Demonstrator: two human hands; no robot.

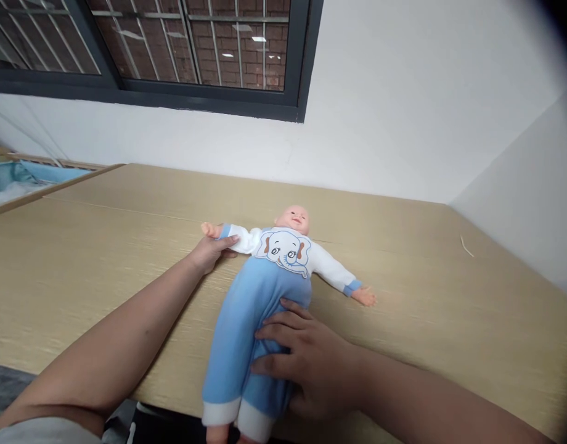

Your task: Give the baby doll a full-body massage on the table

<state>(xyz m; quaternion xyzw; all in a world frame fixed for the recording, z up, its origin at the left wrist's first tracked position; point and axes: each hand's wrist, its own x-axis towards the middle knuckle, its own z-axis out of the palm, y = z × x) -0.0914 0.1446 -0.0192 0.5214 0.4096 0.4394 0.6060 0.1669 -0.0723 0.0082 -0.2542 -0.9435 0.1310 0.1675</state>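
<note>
A baby doll [283, 250] in a white top with an elephant patch and blue trousers lies face up on the wooden table [417, 259], its head away from me and its feet at the near edge. My left hand [214, 250] grips the doll's sleeve near the wrist, thumb on top and fingers underneath. Spread over the blue trouser leg on the right is my right hand [306, 354], its fingers resting on the cloth. The doll's other arm stretches out to the right, touched by neither hand.
Behind the table stand a white wall [380, 111] and a dark-framed, barred window [200, 98]. A wooden-edged crib or box [57, 174] with blue cloth is at the far left. A thin pale strip [467, 246] lies at the right.
</note>
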